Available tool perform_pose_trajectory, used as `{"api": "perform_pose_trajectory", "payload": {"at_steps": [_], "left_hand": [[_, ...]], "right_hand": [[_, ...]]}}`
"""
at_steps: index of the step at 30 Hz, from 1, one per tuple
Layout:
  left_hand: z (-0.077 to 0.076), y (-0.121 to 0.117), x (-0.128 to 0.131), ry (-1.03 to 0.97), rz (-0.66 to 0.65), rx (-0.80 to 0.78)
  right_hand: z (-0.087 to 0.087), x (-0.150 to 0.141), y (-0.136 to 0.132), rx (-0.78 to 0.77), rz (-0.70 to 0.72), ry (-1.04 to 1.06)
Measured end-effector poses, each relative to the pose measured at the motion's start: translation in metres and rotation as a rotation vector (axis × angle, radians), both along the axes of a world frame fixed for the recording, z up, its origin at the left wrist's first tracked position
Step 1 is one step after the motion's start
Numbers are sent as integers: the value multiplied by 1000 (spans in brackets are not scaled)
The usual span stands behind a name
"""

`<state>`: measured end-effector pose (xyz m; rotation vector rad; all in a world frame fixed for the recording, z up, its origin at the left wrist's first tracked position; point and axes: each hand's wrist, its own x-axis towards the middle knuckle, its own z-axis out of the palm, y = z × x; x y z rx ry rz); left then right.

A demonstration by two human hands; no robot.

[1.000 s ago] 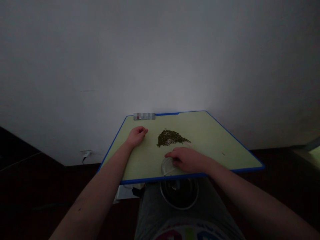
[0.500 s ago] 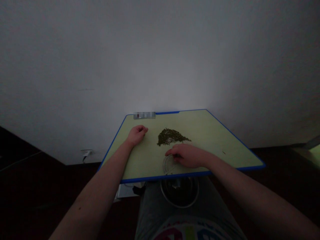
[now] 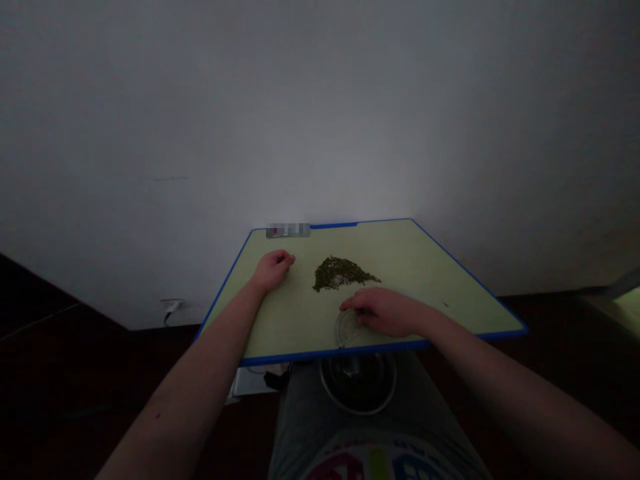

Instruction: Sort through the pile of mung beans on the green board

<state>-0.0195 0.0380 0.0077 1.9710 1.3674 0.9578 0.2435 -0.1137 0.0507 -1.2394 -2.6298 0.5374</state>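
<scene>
My right hand [image 3: 387, 311] grips a clear half-round protractor [image 3: 345, 329] by its right part. The protractor stands close to the table's front edge, its curved side to the left; my fingers cover the rest. Behind it lies a loose heap of small green beans [image 3: 340, 270], apart from my hand. To the left of the heap my left hand [image 3: 273, 269] rests on the table, fingers curled closed, with nothing seen in them. Below the front edge a round metal bowl [image 3: 367, 408] sits on my lap, its inside dark.
The pale yellow-green table [image 3: 425, 260] has a blue rim and stands against a grey wall [image 3: 320, 120]. A flat blurred strip [image 3: 289, 231] lies at its back left. One small dark bit [image 3: 445, 305] lies on the right. A plug [image 3: 173, 307] sits in the wall.
My right hand has moved the protractor a little to the right along the front edge. My left hand and the heap of beans have stayed in place.
</scene>
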Motion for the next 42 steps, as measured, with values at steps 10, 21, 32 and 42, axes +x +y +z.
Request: {"api": "perform_pose_trajectory", "payload": {"at_steps": [10,21,32,42], "left_hand": [[0,0,0,-5,-2,-1],[0,1,0,22,8,15],[-3,3,-1,-10,-17,3],[0,0,1,-28,-18,-21]], "right_hand": [[-3,17,-10,-16,-54,25],[-5,30,-22,-28,-98,47],[-7,2,-1,46,-82,35],[-3,-8,-1,-24,30,56]]}}
